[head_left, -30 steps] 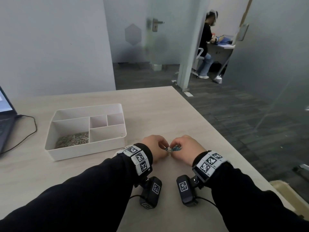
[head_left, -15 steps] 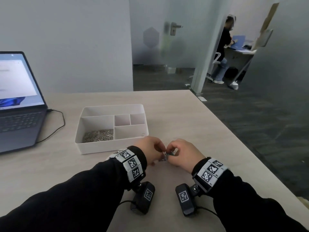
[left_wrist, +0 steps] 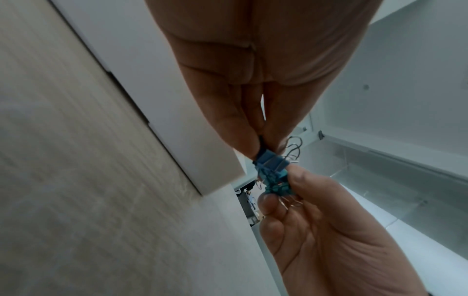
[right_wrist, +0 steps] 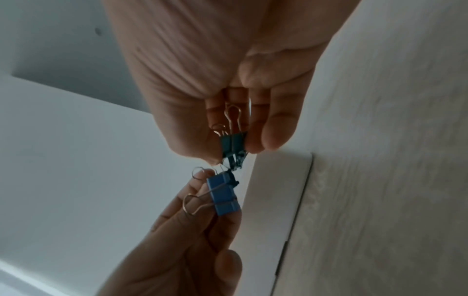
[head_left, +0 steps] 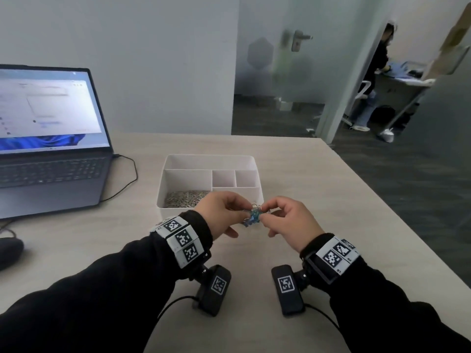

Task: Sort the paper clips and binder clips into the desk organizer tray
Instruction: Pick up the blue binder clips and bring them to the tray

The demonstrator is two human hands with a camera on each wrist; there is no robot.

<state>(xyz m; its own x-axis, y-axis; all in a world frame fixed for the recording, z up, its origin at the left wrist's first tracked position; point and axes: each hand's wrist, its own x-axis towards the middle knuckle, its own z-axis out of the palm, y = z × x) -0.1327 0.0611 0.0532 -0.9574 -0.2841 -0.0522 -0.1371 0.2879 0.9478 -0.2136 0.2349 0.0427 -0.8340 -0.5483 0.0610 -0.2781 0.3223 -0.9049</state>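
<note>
at mid-frame, before the tray [head_left: 163, 200], blue binder clips [head_left: 252, 218] are pinched by the left hand [head_left: 219, 216]; teal binder clips [right_wrist: 234, 143] are pinched by the right hand [head_left: 290, 225].

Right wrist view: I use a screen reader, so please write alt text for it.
Two hands pull apart a clump of binder clips: the right hand pinches the teal binder clips, the left hand holds the blue binder clips, beside a white tray wall.

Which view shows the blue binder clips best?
Right wrist: the blue binder clips show bodies and wire handles, pinched by the left hand. Left wrist shows them partly covered; head shows a small cluster.
</note>
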